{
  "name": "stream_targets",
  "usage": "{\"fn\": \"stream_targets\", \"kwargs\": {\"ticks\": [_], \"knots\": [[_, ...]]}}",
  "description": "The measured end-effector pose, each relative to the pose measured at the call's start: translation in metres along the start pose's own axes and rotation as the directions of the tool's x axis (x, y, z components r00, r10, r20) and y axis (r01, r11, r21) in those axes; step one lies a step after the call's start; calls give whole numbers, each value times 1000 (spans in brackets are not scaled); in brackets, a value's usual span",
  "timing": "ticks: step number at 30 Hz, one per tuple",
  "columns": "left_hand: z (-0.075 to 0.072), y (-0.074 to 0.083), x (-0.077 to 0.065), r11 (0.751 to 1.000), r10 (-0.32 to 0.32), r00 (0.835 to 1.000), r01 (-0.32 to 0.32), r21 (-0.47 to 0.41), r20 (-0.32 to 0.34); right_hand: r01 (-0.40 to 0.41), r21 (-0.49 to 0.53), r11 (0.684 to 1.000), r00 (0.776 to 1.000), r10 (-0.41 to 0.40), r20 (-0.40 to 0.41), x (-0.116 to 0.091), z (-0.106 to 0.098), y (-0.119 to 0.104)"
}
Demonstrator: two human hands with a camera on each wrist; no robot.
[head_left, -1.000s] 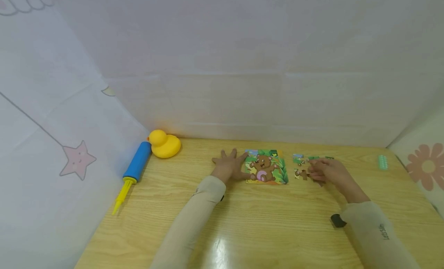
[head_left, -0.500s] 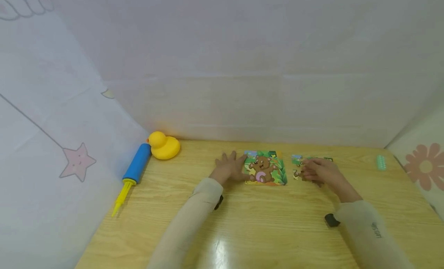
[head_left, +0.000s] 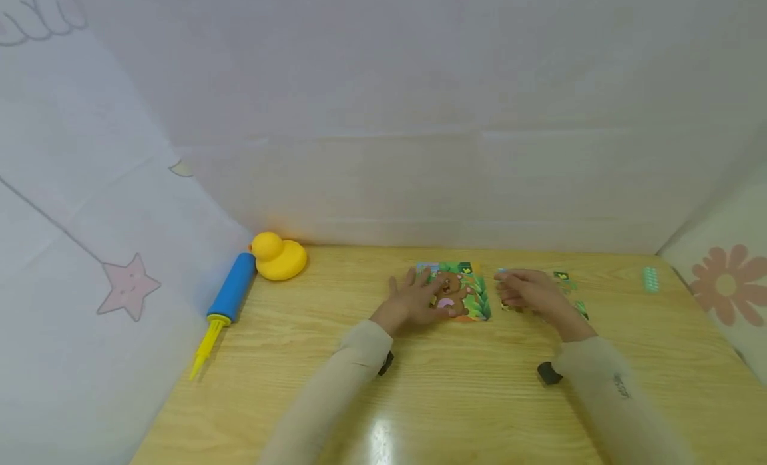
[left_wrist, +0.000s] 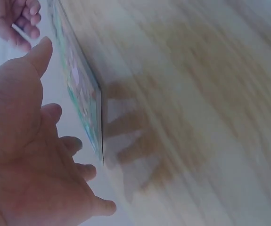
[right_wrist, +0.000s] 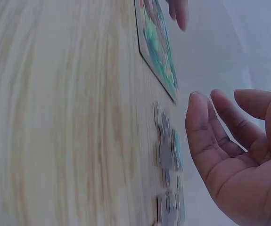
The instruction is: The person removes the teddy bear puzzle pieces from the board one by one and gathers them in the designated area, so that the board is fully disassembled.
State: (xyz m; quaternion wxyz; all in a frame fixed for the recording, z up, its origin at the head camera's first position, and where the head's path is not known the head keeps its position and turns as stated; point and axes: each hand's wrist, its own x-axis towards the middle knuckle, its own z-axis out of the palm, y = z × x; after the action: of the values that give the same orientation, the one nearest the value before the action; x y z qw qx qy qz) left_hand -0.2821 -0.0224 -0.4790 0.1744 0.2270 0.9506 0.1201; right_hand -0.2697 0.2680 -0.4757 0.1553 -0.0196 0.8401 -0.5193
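My left hand [head_left: 410,306] spreads its fingers over the left part of a flat puzzle board [head_left: 481,306] with a brown bear picture. In the left wrist view, finger shadows fall on the wood beside the board [left_wrist: 86,89], and the hand appears raised with nothing in it. To the right of the board, my right hand [head_left: 535,297] hovers over loose jigsaw pieces [head_left: 581,310], hiding several of them in the head view. The right wrist view shows its fingers loosely bent with no piece between them, while jigsaw pieces [right_wrist: 166,150] lie flat below.
At the back left sits a yellow rubber duck [head_left: 281,260], beside a blue and yellow hand pump [head_left: 234,288]. A small mint-green studded block [head_left: 650,279] lies at the far right. White printed sheets [head_left: 383,185] wall in the wooden table [head_left: 455,398].
The left hand has slid right, from the board's left edge to over its picture. My right hand has shifted left across the pieces, uncovering those on the right. The view has tilted slightly.
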Motion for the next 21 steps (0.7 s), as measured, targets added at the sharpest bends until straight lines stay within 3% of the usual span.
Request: {"fn": "stream_targets", "kwargs": {"ticks": [10, 21], "knots": [[1, 5, 5, 998, 57, 998, -58, 10, 31, -34, 11, 999, 999, 33, 37, 11, 24, -9], [1, 5, 12, 996, 88, 995, -89, 26, 53, -19, -84, 996, 999, 22, 28, 19, 32, -8]]}}
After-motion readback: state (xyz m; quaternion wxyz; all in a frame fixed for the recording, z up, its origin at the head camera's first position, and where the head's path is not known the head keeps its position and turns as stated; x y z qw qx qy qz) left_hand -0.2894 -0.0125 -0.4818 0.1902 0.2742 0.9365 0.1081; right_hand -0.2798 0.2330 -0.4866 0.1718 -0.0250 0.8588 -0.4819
